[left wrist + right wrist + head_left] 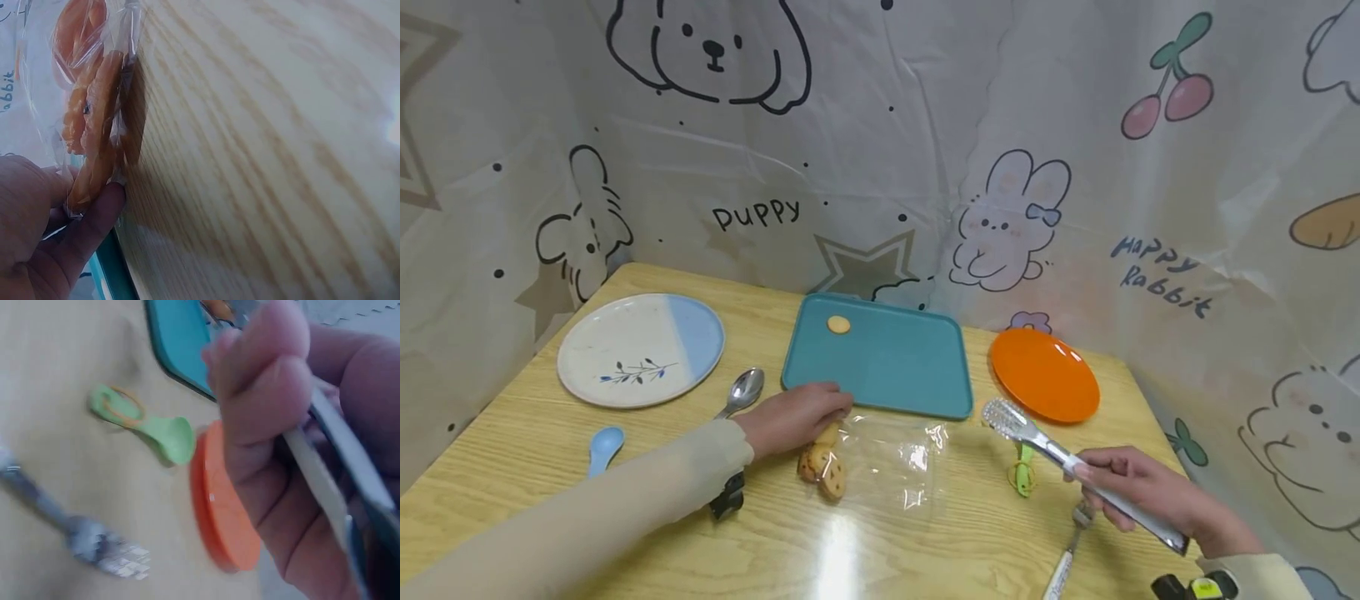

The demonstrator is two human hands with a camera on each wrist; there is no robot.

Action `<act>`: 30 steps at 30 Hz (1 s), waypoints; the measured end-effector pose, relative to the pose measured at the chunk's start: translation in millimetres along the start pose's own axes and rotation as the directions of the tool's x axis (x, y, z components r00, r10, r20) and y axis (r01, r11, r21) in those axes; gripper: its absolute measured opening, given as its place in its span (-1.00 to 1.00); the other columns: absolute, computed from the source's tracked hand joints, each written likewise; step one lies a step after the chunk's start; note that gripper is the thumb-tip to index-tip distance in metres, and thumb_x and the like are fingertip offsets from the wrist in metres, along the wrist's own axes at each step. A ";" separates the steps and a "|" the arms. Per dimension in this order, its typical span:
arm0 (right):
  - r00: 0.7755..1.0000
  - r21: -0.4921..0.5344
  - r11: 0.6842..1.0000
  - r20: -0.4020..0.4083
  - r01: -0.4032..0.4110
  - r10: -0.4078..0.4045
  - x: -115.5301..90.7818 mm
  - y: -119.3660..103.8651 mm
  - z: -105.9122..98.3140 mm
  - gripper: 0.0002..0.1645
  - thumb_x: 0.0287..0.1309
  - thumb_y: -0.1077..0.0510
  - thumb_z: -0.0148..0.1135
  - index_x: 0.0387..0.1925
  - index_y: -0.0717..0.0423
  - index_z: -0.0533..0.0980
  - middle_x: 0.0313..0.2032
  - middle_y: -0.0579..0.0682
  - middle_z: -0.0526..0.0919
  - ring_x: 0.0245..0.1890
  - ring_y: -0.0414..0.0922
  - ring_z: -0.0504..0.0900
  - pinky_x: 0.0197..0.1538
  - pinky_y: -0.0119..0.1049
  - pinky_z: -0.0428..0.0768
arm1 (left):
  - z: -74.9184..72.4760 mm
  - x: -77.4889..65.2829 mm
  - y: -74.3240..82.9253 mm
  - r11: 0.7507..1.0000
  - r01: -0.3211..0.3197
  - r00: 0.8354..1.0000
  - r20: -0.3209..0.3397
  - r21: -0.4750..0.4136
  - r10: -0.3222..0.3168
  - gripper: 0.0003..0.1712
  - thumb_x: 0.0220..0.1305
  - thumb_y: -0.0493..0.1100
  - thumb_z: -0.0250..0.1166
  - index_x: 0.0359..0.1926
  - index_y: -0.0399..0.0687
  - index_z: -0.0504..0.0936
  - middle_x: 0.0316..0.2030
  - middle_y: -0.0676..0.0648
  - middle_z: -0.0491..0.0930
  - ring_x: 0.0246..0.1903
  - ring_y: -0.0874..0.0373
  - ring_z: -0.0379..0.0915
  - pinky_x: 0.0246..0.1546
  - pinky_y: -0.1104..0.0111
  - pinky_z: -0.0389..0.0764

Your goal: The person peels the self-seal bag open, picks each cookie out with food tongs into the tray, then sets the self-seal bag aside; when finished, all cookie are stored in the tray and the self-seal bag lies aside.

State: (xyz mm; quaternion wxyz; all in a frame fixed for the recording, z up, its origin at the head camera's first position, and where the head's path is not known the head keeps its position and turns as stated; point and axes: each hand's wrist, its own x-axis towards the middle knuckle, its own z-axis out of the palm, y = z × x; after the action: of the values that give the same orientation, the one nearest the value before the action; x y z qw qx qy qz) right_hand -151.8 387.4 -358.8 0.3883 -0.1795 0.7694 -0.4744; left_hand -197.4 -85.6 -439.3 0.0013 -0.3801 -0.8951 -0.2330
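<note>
My left hand [793,419] pinches the end of a clear plastic bag [891,467] on the table, just in front of the teal tray [880,358]. Several cookies [829,477] lie inside the bag; in the left wrist view, thumb and fingers hold one end with the browned cookies [100,112] beside them. My right hand [1138,492] grips metal tongs [1045,442], whose tips point left, close to the orange plate [1045,375]. On the tray's far left part lies one round cookie [838,324].
A white and blue plate [640,350] is at the back left. Near my left arm lie a metal spoon [746,388] and a small blue spoon [605,450]. Under the tongs are a green spoon [1022,477] with an orange band and a fork [1067,554]. Printed curtains surround the table.
</note>
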 end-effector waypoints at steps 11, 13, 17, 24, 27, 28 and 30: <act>0.916 -0.696 0.710 -0.345 -0.104 -0.204 123.8 -50.7 16.4 -0.67 0.38 -0.10 0.06 -0.30 0.07 0.47 -0.58 -0.04 0.46 -0.66 -0.22 0.44 -0.57 -0.37 0.46 | 3.6 1.0 -0.7 1.000 0.008 1.000 -0.006 0.006 -0.008 -0.84 0.46 -0.18 0.08 -0.32 0.03 0.52 -0.44 0.14 0.39 -0.42 0.30 0.28 -0.36 0.50 0.41; 0.895 -0.789 0.596 -0.364 -0.150 -0.257 146.2 -58.9 19.6 -0.70 0.39 -0.07 0.06 -0.31 0.06 0.45 -0.58 -0.06 0.42 -0.64 -0.21 0.42 -0.53 -0.36 0.46 | 4.2 1.6 0.0 1.000 0.001 1.000 -0.009 0.001 -0.001 -0.84 0.46 -0.18 0.08 -0.31 0.03 0.52 -0.43 0.14 0.40 -0.42 0.30 0.28 -0.35 0.50 0.41; 0.863 -0.893 0.365 -0.386 -0.262 -0.325 181.9 -68.2 21.4 -0.75 0.41 -0.01 0.05 -0.28 0.08 0.43 -0.59 -0.06 0.43 -0.61 -0.17 0.42 -0.47 -0.30 0.53 | 3.8 1.1 1.0 1.000 0.007 1.000 -0.010 -0.004 -0.008 -0.84 0.46 -0.18 0.08 -0.32 0.03 0.51 -0.45 0.14 0.38 -0.43 0.29 0.27 -0.38 0.50 0.40; 0.838 -0.917 0.169 -0.398 -0.361 -0.373 208.5 -67.2 21.1 -0.71 0.37 -0.02 0.11 -0.13 0.14 0.44 -0.40 0.07 0.62 -0.65 -0.07 0.51 -0.54 -0.23 0.59 | 3.1 0.0 0.4 1.000 0.014 1.000 -0.006 -0.004 -0.014 -0.83 0.46 -0.17 0.07 -0.33 0.02 0.49 -0.45 0.13 0.36 -0.43 0.29 0.25 -0.40 0.50 0.38; 0.833 -0.922 0.152 -0.388 -0.357 -0.394 210.5 -67.2 22.0 -0.68 0.33 -0.03 0.16 -0.13 0.15 0.45 -0.42 0.05 0.59 -0.66 -0.10 0.47 -0.58 -0.27 0.55 | 2.8 -0.2 -1.0 1.000 0.016 1.000 -0.009 0.004 -0.016 -0.84 0.46 -0.17 0.08 -0.33 0.03 0.49 -0.45 0.14 0.37 -0.44 0.29 0.25 -0.40 0.51 0.37; 0.833 -0.923 0.149 -0.385 -0.355 -0.398 210.6 -67.7 22.5 -0.68 0.32 -0.03 0.18 -0.13 0.15 0.45 -0.43 0.04 0.58 -0.67 -0.11 0.46 -0.60 -0.30 0.52 | 2.8 -0.4 -1.6 1.000 0.017 1.000 -0.010 0.006 -0.017 -0.84 0.46 -0.17 0.08 -0.33 0.03 0.49 -0.45 0.14 0.36 -0.44 0.29 0.25 -0.40 0.51 0.37; 0.835 -0.925 0.147 -0.379 -0.350 -0.398 210.4 -69.2 23.7 -0.67 0.31 -0.04 0.19 -0.16 0.15 0.44 -0.46 0.03 0.53 -0.68 -0.12 0.42 -0.63 -0.34 0.46 | 3.0 -0.7 -3.0 1.000 0.018 1.000 -0.011 0.010 -0.018 -0.83 0.46 -0.17 0.08 -0.34 0.03 0.49 -0.46 0.14 0.36 -0.45 0.30 0.24 -0.41 0.51 0.37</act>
State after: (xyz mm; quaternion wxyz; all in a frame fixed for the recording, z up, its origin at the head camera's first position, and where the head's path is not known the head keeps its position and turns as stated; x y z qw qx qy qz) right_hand -273.4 204.2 -394.4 -0.0736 -0.2565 0.9573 0.1116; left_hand -198.4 -86.6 -443.3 0.0060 -0.3708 -0.8996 -0.2308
